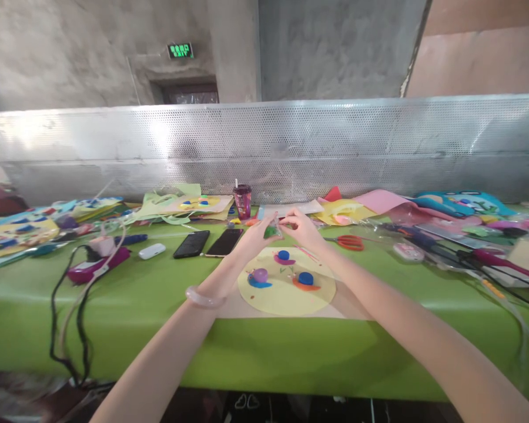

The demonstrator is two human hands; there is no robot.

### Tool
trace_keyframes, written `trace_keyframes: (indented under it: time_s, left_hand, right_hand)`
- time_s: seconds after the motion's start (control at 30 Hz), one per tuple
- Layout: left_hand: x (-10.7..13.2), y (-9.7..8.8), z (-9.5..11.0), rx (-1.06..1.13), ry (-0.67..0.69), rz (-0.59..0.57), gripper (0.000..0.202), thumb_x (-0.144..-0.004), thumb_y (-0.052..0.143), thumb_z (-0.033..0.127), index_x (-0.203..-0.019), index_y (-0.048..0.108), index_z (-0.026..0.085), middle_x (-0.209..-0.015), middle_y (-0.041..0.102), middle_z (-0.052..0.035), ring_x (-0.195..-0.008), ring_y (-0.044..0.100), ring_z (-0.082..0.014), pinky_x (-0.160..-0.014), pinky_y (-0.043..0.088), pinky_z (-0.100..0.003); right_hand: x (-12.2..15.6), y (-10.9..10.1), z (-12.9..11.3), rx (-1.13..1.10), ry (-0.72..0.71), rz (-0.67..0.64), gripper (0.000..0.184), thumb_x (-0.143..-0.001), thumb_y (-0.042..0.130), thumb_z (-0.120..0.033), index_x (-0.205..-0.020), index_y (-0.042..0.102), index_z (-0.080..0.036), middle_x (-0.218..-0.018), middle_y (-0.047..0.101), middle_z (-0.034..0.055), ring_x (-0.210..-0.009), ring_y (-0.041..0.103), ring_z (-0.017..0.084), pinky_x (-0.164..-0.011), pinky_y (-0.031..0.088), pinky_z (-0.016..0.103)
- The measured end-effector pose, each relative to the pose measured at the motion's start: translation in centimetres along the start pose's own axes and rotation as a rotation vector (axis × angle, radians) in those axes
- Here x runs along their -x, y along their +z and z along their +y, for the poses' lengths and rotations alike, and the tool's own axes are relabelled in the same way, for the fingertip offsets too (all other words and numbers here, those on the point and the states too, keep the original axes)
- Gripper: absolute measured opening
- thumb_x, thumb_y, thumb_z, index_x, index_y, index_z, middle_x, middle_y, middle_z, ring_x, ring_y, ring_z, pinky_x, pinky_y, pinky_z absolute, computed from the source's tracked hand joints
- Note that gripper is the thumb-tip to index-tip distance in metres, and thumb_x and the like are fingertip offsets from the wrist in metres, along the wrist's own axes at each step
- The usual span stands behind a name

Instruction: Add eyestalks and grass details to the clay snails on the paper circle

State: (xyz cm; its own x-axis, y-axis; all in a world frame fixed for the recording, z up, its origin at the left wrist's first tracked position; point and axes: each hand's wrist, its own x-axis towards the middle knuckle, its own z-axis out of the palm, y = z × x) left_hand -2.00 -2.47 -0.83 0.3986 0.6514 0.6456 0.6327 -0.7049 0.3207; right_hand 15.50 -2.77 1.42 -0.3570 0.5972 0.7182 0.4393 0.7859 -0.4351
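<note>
Both my hands meet above the far edge of a yellow paper disc (286,294) that lies on the green table (158,305). My left hand (258,232) and my right hand (300,226) pinch a small clear plastic bag (273,229) with green bits inside. Three felt snails are stuck on the disc: a purple one (259,277), a blue and pink one (284,257), a blue and orange one (306,281). A pale bracelet (204,298) circles my left wrist.
Two dark phones (191,243) (224,241) and a white earbud case (151,251) lie left of my hands. A purple cup (242,201) stands behind them. Red scissors (350,241) lie to the right. Coloured felt sheets and cables crowd both table ends before a perforated metal wall (291,147).
</note>
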Motion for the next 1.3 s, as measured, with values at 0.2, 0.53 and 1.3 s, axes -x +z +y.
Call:
trace_keyframes:
  time_s: [0.2,0.53,1.3]
  left_hand:
    - [0.0,0.3,-1.5,-0.075,-0.071,-0.011,0.067,-0.080,0.060,0.036,-0.137,0.031,0.016,-0.123,0.053,-0.0113,-0.111,0.051,-0.0222,-0.097,0.039,-0.031]
    - [-0.4,2.1,-4.5,-0.286,-0.310,-0.096,0.044,-0.085,0.054,0.032,-0.125,0.044,0.017,-0.128,0.044,-0.0113,-0.115,0.044,-0.0275,-0.095,0.036,-0.051]
    - [0.2,0.7,-2.7,-0.315,-0.425,-0.156,0.050,-0.084,0.055,0.036,-0.130,0.040,0.020,-0.132,0.042,-0.0112,-0.117,0.042,-0.0284,-0.095,0.036,-0.050]
  right_hand:
    - [-0.4,-1.6,1.3,0.024,0.085,0.125,0.015,-0.079,0.060,-0.030,-0.079,0.066,-0.017,-0.083,0.048,0.0015,-0.060,0.042,0.009,-0.062,0.040,0.026]
    - [-0.4,-2.1,3.5,0.042,0.139,0.125,0.014,-0.076,0.058,-0.029,-0.075,0.064,-0.016,-0.078,0.052,0.0015,-0.061,0.045,0.011,-0.063,0.040,0.027]
    - [-0.1,-2.5,2.3,-0.477,0.394,-0.139,0.017,-0.076,0.059,-0.028,-0.089,0.057,-0.018,-0.088,0.066,0.0044,-0.053,0.055,0.008,-0.043,0.040,0.019]
